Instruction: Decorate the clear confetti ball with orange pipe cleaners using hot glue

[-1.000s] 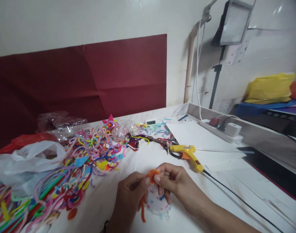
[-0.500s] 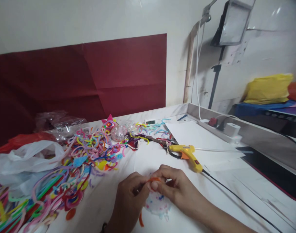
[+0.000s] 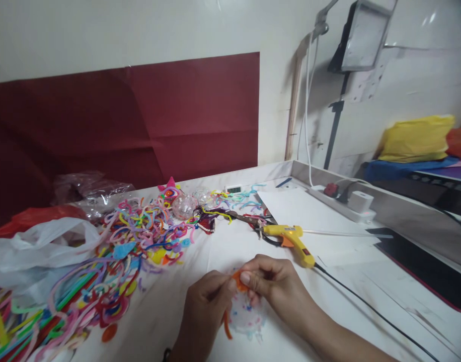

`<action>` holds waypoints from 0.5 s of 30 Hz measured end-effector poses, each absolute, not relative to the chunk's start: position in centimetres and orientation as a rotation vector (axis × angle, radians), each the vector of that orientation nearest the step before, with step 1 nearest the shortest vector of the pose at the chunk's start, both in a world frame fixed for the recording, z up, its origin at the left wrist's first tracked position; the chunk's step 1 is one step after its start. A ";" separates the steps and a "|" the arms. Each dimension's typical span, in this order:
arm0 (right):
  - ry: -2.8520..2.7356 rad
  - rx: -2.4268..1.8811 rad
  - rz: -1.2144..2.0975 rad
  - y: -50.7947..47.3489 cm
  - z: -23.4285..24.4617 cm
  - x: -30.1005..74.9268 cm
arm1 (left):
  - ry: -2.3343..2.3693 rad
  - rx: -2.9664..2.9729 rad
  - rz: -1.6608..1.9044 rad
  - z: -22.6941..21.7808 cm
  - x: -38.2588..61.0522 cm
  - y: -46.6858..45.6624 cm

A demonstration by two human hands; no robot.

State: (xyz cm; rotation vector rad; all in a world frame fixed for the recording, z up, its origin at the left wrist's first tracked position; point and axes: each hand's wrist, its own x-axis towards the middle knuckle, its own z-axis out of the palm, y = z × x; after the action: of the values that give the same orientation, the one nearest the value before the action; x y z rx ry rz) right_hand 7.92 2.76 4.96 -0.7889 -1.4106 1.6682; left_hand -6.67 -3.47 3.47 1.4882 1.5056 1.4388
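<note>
Low in the middle of the head view, both my hands meet over a white table. My left hand and my right hand each pinch an orange pipe cleaner between thumb and fingertips. One end of it hangs down below my left hand. Under the hands sits a clear, speckled plastic ball, partly hidden by my fingers. A yellow glue gun lies just beyond my right hand, its black cord running off to the right.
A heap of coloured pipe cleaners covers the table's left side, beside a white plastic bag. Scissors and a clear ball lie further back. White paper sheets, a power strip and a dark tablet are at the right.
My fingers have kept working the orange pipe cleaner, whose loop is now squeezed smaller between my fingertips. Its hanging end shifted slightly. The hands stayed in place.
</note>
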 end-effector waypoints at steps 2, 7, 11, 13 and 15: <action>-1.341 -0.784 1.716 2.5 5.0 7.8 | 1.515 1.508 1.471 3.2 -6.7 -3.4; -1.238 -0.766 1.825 2.1 4.8 7.5 | 1.592 1.635 1.455 3.8 -6.9 -3.7; -1.418 -0.721 1.838 2.4 4.7 7.9 | 1.665 1.865 1.340 4.6 -7.3 -4.0; -1.589 -0.731 1.673 2.6 4.7 8.2 | 1.692 1.987 1.305 4.8 -7.4 -4.1; -1.714 -0.746 1.504 2.7 4.6 8.6 | 1.687 2.075 1.307 4.8 -7.4 -4.1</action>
State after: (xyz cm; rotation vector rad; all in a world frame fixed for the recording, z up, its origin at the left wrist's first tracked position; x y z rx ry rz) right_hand 8.56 2.72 4.60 -0.7458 -1.7141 1.5036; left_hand -7.41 -4.06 4.85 2.0746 1.6869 1.3073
